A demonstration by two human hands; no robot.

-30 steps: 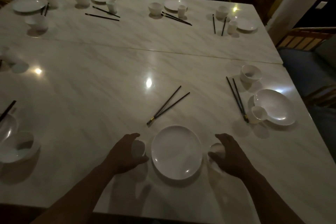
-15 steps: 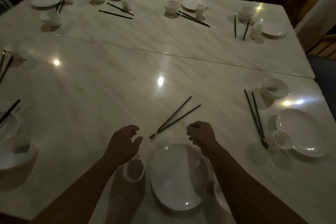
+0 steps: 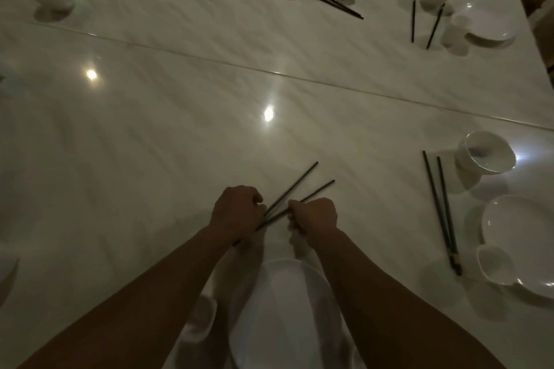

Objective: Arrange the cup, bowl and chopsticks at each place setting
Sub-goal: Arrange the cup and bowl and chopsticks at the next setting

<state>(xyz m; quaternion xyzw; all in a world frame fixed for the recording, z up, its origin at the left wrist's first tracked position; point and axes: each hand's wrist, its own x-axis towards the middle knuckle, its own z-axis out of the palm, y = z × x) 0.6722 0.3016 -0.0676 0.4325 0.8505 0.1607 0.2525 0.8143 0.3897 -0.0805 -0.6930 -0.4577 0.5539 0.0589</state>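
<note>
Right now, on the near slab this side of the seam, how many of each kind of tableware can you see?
Chopstick pairs: 2
Plates: 2
Cups: 2
Bowls: 1
Total: 7 in clear view; the forearms may hide more.

Person seen only as two arms and hands. Left forearm (image 3: 135,302) and right forearm (image 3: 389,293) both bare, uncovered skin running from the wrists to the near edge of the view. Both look broad at the near edge and narrow toward the wrists. Left hand (image 3: 236,213) and right hand (image 3: 314,216) bare too, with knuckle ridges showing on their backs. Wrists bare. Light is dim, so nails and finer skin detail cannot be made out.
</note>
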